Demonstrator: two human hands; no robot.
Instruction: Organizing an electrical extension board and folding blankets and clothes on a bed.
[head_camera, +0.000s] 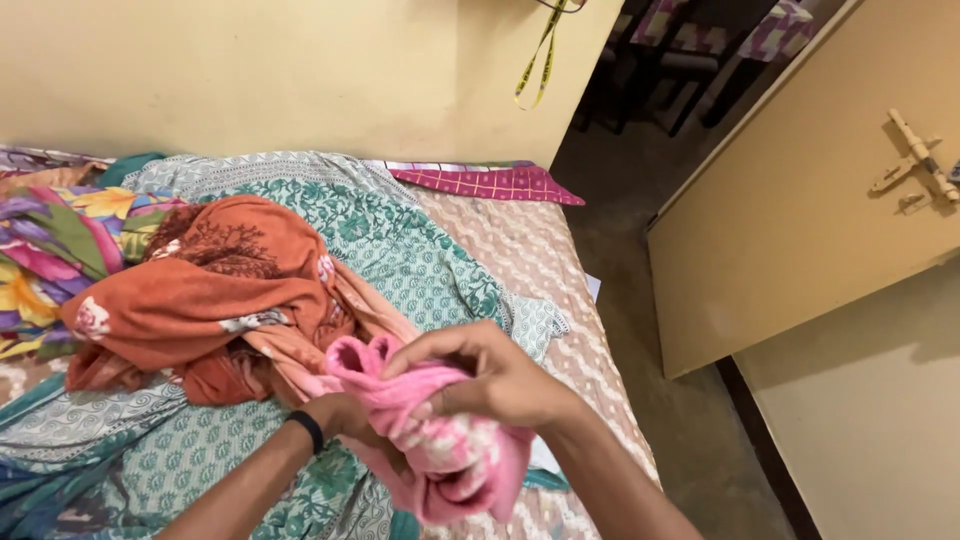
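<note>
A pink cloth with white patches (450, 455) is bunched up between both my hands, low in the middle of the view. My right hand (495, 375) grips its top from the right, fingers curled over the fabric. My left hand (345, 415), with a black band at the wrist, holds it from underneath and is partly hidden by the cloth. Just behind lies a crumpled orange cloth (215, 290) on a heap of clothes.
A bed (545, 250) with a pale patterned sheet carries a teal printed cloth (400, 245), a multicoloured floral cloth (50, 250) at left and a magenta pillow (490, 183) by the yellow wall. A wooden door (800, 210) with a latch stands at right, above the bare floor (640, 260).
</note>
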